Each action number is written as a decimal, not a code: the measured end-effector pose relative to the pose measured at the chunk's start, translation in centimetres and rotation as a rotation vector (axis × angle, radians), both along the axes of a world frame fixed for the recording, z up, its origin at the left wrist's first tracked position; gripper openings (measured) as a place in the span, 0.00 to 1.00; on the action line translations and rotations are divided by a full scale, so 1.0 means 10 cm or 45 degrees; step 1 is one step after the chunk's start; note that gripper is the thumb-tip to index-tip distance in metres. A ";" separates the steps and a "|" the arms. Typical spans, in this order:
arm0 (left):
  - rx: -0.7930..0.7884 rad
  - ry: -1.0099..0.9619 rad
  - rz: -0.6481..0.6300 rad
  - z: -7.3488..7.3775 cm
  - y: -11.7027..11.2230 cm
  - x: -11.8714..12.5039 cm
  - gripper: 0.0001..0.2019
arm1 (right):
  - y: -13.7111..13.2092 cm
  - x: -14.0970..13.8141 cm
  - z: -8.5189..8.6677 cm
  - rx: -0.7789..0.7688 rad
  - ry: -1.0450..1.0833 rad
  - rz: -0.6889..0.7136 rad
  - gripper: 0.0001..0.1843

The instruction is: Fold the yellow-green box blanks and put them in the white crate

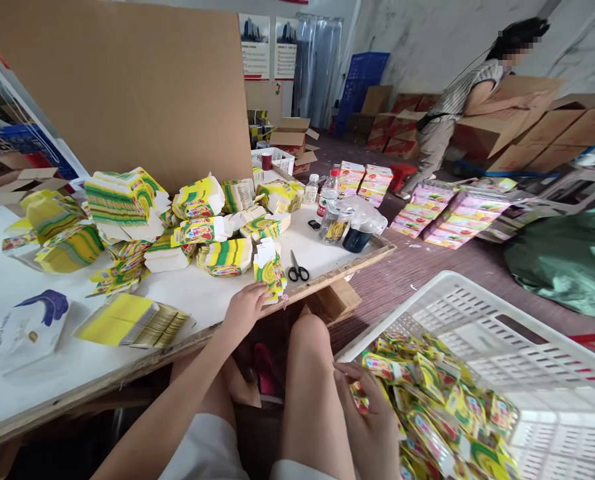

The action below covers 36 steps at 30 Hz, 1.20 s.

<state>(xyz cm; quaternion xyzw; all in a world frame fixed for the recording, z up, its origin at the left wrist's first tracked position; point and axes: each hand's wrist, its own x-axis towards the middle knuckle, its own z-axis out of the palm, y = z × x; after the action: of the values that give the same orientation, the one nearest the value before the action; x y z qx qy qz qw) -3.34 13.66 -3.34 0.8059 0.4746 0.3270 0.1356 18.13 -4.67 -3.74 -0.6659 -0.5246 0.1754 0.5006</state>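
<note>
Currently, a yellow carton stack (268, 265) is lying on the table (52, 375), touching the half-curled fingers of the left hand (247, 305); whether they are gripping is unclear. Preferably, be keeping it squared and clear of the scissors (298, 272) lying just beyond those fingers. Rightward, the right hand (372, 413) is bending its fingers beside packets (447, 410) in the white basket (552, 433); any hold is unclear.

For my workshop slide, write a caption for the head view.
Left hand at yellow cartons on the white table, right hand beside a white crate of yellow packets.
</note>
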 end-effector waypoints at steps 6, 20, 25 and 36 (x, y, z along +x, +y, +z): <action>0.230 -0.053 -0.043 0.00 -0.14 -0.09 0.13 | 0.21 -0.40 0.14 -0.110 0.441 0.119 0.17; -0.176 -0.935 -0.232 0.00 -1.56 -0.05 0.28 | 0.19 -0.51 0.18 -0.194 1.007 0.265 0.17; -1.146 -1.559 -0.248 0.22 -1.45 0.01 0.28 | 0.15 -0.70 0.15 -0.216 1.235 0.433 0.15; -1.252 -1.695 -0.397 0.25 -1.49 0.02 0.24 | 0.13 -0.73 0.23 -0.189 1.206 0.423 0.17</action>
<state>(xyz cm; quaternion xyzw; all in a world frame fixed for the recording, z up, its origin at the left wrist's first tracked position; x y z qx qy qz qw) -3.18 -1.28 -0.85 0.3505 0.2672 0.4674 0.7664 10.81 -3.33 -1.48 -0.4545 -0.3251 0.5721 0.6004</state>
